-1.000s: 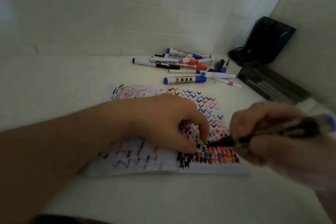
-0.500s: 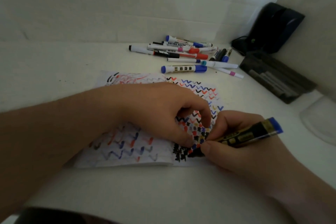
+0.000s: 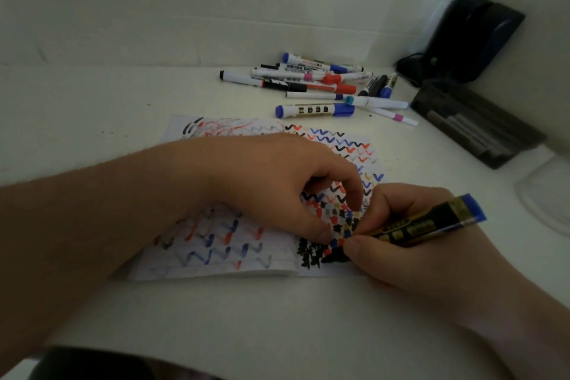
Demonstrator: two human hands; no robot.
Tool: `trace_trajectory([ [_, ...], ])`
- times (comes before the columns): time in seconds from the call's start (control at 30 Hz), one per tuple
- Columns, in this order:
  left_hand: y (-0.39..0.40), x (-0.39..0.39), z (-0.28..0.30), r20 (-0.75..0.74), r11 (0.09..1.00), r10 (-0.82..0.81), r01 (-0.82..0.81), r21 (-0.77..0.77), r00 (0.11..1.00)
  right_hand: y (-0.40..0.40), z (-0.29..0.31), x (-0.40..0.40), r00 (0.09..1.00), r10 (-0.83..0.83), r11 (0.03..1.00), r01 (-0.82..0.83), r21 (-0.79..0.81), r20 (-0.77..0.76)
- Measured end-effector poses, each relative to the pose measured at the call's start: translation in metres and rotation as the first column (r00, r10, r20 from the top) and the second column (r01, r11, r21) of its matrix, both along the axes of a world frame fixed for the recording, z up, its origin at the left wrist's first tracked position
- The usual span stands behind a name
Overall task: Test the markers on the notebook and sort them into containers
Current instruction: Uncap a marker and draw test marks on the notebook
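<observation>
While the left hand (image 3: 277, 185) pressed curled fingers on the notebook (image 3: 222, 244) to steady it, the right hand (image 3: 401, 237) pinched a marker (image 3: 428, 225), testing ink.

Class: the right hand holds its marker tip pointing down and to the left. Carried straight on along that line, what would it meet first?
The notebook page: the right hand angles the marker into the black scribbles there. Just beyond sits the left hand.

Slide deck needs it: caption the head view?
Right hand tests a marker on the notebook steadied by the left hand.
</observation>
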State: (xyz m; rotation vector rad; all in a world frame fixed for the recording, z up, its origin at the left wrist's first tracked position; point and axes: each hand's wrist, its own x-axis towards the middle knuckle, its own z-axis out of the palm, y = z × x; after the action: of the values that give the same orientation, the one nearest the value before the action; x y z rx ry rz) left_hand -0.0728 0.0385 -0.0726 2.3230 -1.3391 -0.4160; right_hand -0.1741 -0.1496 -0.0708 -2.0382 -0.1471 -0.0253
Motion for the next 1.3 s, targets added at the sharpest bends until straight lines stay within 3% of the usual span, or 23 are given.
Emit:
trace_trajectory([
  [0.43, -0.001, -0.004, 0.003, -0.009, 1.0, 0.014, -0.014, 0.012, 1.0, -0.004, -0.006, 0.001, 0.999, 0.017, 0.999, -0.018, 0.04, 0.038],
  [0.53, -0.002, -0.004, 0.004, -0.036, 0.998, 0.055, -0.054, 0.031, 0.998, -0.004, -0.005, 0.001, 0.996, 0.083, 0.996, -0.084, 0.026, 0.015],
  [0.57, -0.002, -0.003, 0.003, -0.08, 0.996, 0.084, -0.083, 0.015, 0.993, -0.006, -0.004, 0.0, 0.994, 0.107, 0.993, -0.106, 0.056, -0.013],
  [0.63, 0.0, -0.001, 0.001, -0.151, 0.988, 0.139, -0.147, -0.039, 0.979, -0.015, -0.001, 0.002, 0.987, 0.142, 0.956, -0.117, 0.268, -0.08],
  [0.7, 0.003, 0.002, 0.001, -0.185, 0.974, 0.182, -0.203, -0.101, 0.966, -0.029, 0.002, 0.005, 0.966, 0.219, 0.83, -0.11, 0.547, -0.139],
  [0.8, 0.006, 0.005, 0.001, -0.257, 0.951, 0.199, -0.25, -0.185, 0.946, -0.048, 0.005, 0.014, 0.96, 0.236, 0.716, -0.067, 0.695, -0.15],
  [1.07, 0.006, 0.004, 0.0, -0.243, 0.941, 0.218, -0.269, -0.204, 0.945, -0.047, 0.002, 0.021, 0.975, 0.045, 0.72, 0.121, 0.684, -0.219],
  [1.3, 0.006, 0.004, 0.001, -0.229, 0.944, 0.223, -0.269, -0.191, 0.947, -0.047, 0.0, 0.023, 0.974, 0.05, 0.701, 0.124, 0.702, -0.222],
])
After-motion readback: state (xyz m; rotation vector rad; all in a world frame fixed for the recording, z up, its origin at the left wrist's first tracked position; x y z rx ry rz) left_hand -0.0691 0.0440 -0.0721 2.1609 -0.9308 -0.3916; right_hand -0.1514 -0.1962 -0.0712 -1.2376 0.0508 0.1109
